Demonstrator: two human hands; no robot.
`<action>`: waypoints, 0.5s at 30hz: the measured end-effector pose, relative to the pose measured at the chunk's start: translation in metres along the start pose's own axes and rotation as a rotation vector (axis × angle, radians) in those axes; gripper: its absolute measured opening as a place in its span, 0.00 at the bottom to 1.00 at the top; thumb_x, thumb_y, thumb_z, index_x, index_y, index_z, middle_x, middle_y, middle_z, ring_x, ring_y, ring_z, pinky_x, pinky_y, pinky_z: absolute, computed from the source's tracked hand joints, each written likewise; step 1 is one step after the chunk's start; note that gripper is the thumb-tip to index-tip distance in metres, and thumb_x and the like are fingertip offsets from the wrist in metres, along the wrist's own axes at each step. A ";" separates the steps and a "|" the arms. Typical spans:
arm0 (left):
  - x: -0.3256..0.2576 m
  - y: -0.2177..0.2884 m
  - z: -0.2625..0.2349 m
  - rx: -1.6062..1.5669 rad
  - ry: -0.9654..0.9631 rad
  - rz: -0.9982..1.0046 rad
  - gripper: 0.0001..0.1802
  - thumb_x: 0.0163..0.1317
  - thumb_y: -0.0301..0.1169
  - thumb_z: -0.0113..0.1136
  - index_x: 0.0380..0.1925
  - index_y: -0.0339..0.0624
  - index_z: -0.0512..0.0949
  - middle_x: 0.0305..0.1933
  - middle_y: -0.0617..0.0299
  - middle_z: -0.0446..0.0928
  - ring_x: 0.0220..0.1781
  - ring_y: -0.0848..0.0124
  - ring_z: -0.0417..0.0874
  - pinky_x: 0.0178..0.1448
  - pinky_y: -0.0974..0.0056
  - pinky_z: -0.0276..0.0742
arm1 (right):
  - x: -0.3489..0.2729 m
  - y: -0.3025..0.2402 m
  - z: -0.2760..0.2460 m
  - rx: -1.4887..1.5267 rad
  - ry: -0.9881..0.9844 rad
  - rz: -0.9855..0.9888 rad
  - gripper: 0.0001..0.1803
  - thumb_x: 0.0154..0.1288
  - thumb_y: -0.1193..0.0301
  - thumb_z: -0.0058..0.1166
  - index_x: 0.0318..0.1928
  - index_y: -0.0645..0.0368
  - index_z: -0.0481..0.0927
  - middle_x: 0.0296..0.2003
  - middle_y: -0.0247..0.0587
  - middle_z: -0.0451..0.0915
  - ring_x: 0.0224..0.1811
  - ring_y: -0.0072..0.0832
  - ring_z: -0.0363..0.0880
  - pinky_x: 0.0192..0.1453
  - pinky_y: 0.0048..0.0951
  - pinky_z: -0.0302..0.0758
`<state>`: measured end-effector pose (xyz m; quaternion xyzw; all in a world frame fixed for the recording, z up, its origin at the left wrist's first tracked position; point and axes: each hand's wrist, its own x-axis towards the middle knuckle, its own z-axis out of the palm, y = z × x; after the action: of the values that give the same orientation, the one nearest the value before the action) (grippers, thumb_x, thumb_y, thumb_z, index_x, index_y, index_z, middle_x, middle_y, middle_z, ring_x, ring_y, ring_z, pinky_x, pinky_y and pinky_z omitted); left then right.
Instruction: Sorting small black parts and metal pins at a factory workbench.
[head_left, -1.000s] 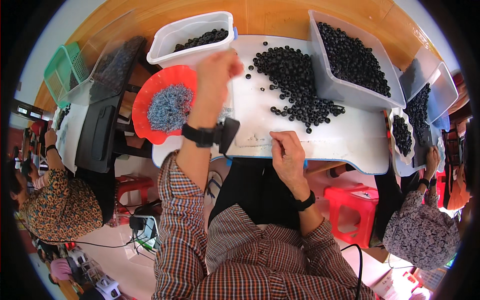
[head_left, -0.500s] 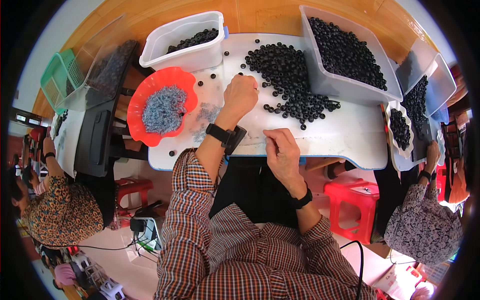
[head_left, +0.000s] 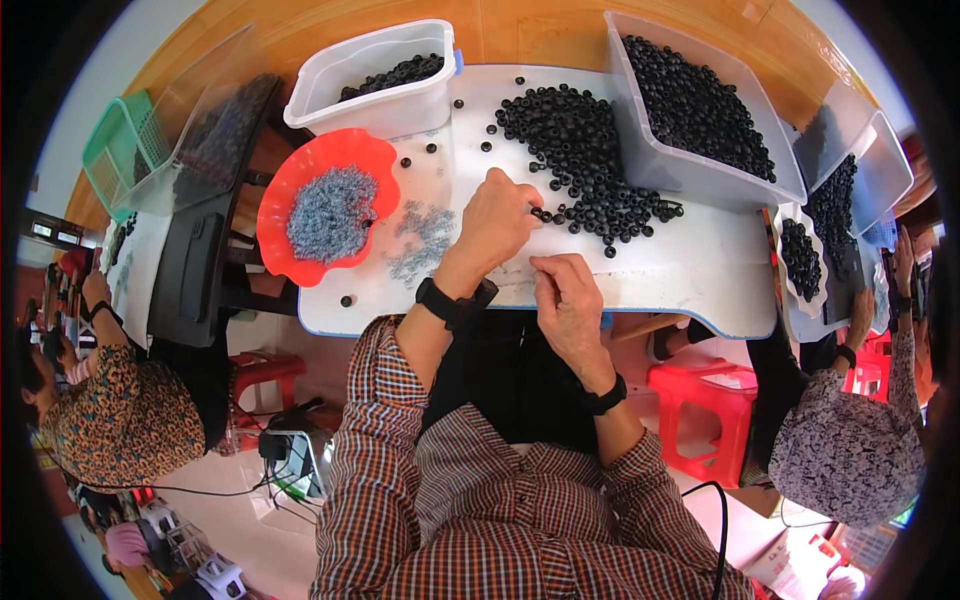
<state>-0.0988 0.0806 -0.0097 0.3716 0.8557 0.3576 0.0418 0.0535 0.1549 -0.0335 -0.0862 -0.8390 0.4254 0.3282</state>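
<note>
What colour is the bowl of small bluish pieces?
The bowl is orange-red, best seen in the head view.

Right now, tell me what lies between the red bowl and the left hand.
The head view shows small blue-grey pieces scattered on the white table between the red bowl and the left hand.
</note>
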 end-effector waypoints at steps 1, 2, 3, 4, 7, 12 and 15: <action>-0.001 0.000 0.001 -0.027 0.005 -0.019 0.13 0.49 0.30 0.67 0.36 0.42 0.84 0.36 0.47 0.74 0.42 0.54 0.75 0.45 0.57 0.74 | 0.000 0.000 0.000 -0.001 0.003 -0.004 0.11 0.56 0.85 0.54 0.40 0.62 0.80 0.36 0.44 0.78 0.35 0.38 0.79 0.37 0.32 0.76; -0.003 -0.001 0.002 -0.028 0.007 -0.021 0.13 0.49 0.30 0.67 0.36 0.42 0.84 0.36 0.47 0.74 0.42 0.54 0.75 0.45 0.57 0.74 | 0.000 0.000 0.000 -0.001 -0.001 -0.006 0.11 0.56 0.85 0.54 0.40 0.62 0.80 0.36 0.44 0.78 0.35 0.38 0.79 0.37 0.32 0.76; -0.005 -0.001 0.002 -0.035 0.020 -0.023 0.12 0.49 0.30 0.67 0.36 0.42 0.84 0.37 0.47 0.74 0.41 0.56 0.77 0.44 0.58 0.74 | 0.000 -0.001 0.000 -0.007 0.000 0.000 0.11 0.56 0.85 0.54 0.40 0.62 0.80 0.36 0.44 0.78 0.35 0.39 0.79 0.37 0.32 0.76; -0.008 0.001 0.001 -0.039 0.033 -0.025 0.12 0.50 0.29 0.67 0.36 0.42 0.83 0.37 0.47 0.74 0.39 0.57 0.78 0.44 0.59 0.75 | 0.000 -0.001 -0.001 -0.011 0.001 0.006 0.11 0.56 0.85 0.54 0.40 0.62 0.80 0.36 0.44 0.78 0.35 0.39 0.79 0.37 0.32 0.76; -0.026 0.005 -0.007 -0.289 0.072 -0.020 0.11 0.55 0.27 0.65 0.39 0.38 0.82 0.36 0.52 0.77 0.34 0.67 0.80 0.40 0.65 0.77 | -0.001 -0.001 0.000 -0.009 -0.009 0.013 0.10 0.57 0.85 0.54 0.40 0.63 0.80 0.36 0.44 0.78 0.35 0.38 0.79 0.37 0.31 0.76; -0.071 0.024 -0.008 -0.826 -0.009 -0.240 0.11 0.64 0.26 0.59 0.44 0.30 0.78 0.32 0.63 0.80 0.30 0.79 0.79 0.36 0.72 0.77 | -0.002 -0.001 -0.001 0.113 0.014 0.076 0.11 0.61 0.83 0.55 0.44 0.62 0.81 0.36 0.43 0.78 0.36 0.32 0.80 0.37 0.28 0.76; -0.095 0.031 -0.004 -0.984 -0.031 -0.342 0.12 0.70 0.30 0.54 0.45 0.31 0.78 0.30 0.63 0.80 0.30 0.80 0.79 0.36 0.74 0.77 | -0.002 -0.006 -0.004 0.214 0.003 0.032 0.11 0.63 0.82 0.55 0.46 0.62 0.82 0.36 0.41 0.77 0.35 0.27 0.79 0.37 0.25 0.75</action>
<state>-0.0128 0.0291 -0.0052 0.1681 0.6342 0.7000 0.2822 0.0580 0.1535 -0.0282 -0.0647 -0.7868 0.5175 0.3301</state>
